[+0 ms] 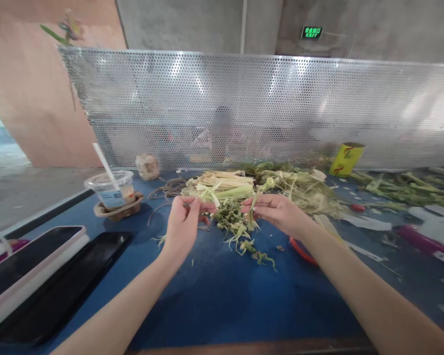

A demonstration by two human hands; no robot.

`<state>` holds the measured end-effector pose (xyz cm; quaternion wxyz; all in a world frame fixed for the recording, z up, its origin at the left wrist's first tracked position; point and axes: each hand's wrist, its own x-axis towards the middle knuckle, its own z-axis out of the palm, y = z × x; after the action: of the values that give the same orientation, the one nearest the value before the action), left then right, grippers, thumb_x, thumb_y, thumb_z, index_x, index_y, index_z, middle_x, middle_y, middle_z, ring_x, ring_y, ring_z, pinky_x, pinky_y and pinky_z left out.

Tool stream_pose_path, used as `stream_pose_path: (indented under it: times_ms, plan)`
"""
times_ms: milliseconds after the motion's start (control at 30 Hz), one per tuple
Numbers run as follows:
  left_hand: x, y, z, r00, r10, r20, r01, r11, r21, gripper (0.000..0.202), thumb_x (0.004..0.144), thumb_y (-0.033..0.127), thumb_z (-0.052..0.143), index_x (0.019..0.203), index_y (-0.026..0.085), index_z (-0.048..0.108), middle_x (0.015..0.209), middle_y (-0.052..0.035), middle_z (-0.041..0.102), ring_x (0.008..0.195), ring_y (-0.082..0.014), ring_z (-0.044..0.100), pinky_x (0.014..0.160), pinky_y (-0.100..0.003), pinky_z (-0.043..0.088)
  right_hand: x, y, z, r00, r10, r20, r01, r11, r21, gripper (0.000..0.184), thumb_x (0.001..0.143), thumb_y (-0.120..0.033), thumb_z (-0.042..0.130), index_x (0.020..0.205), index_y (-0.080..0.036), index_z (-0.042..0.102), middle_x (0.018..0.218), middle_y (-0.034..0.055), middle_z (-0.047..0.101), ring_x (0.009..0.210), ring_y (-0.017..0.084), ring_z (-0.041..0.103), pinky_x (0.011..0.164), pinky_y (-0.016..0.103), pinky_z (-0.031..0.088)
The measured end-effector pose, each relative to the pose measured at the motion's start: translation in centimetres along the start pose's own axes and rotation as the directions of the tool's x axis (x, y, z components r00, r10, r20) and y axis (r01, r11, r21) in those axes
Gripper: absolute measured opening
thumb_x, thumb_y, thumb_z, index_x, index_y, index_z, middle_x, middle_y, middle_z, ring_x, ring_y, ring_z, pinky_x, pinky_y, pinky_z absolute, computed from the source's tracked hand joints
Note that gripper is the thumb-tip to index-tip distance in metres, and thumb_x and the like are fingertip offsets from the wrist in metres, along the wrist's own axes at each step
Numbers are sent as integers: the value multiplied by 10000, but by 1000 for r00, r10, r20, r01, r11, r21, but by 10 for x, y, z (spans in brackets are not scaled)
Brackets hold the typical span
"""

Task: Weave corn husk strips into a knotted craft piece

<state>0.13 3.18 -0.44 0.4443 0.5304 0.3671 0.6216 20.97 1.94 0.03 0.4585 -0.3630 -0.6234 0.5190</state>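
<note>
My left hand [183, 224] and my right hand [279, 212] are held over a blue table [222, 296], fingers pinched toward each other. Between them they grip a thin green plant stem [257, 197] with pale strips, just above a loose heap of green and yellowish scraps [239, 229]. Right behind the hands lies a bundle of pale yellow-green stalks [224, 186]. More stalks and trimmings [303, 190] spread out behind my right hand.
A plastic cup with a straw [113, 190] stands at the left in a brown holder. Two phones [40, 276] lie at the near left. A yellow can [346, 159], a ball of twine [148, 166] and a perforated metal screen [259, 108] are behind. Red ring [299, 249] under my right wrist.
</note>
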Motion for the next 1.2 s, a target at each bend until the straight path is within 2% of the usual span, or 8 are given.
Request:
stream_pose_path:
  times_ms: [200,400,667,867,1200]
  plan:
    - [1,-2,0,1000,17,-9,-17,1000,11,137,774,237,492,757,202,360,612,3,631,625,-183,640,464,-256,455,2,1,-8,994,-21,-108,24,999,28,196,708,-229,614,893,-182,662,884,51,671,694,108,568,668,266,426]
    - [1,1,1,999,9,-38,-7,999,50,125,774,226,496,749,208,375,659,-32,654,647,-200,645,472,-278,468,6,4,-17,973,-37,-227,50,997,52,215,658,-258,655,853,-166,659,850,55,671,706,135,588,699,306,440]
    - [2,0,-1,999,25,-27,-23,999,43,137,773,247,499,744,204,372,650,-32,656,631,-189,638,451,-261,461,8,4,-18,953,-58,-297,81,994,67,241,603,-284,691,803,-154,656,799,56,666,660,129,585,691,316,452]
    - [1,3,1,999,11,-36,-10,999,38,114,786,221,476,748,203,370,642,-28,654,650,-191,641,449,-252,460,9,4,-17,922,-63,-383,95,993,65,243,524,-287,731,693,-159,614,665,10,638,573,100,550,600,272,439]
    - [0,3,1,999,9,-33,-8,999,46,106,795,191,461,744,209,371,651,-29,652,647,-188,641,437,-252,462,9,8,-23,897,-81,-434,82,996,-16,245,553,-320,712,689,-172,572,632,-10,606,474,71,473,499,242,396]
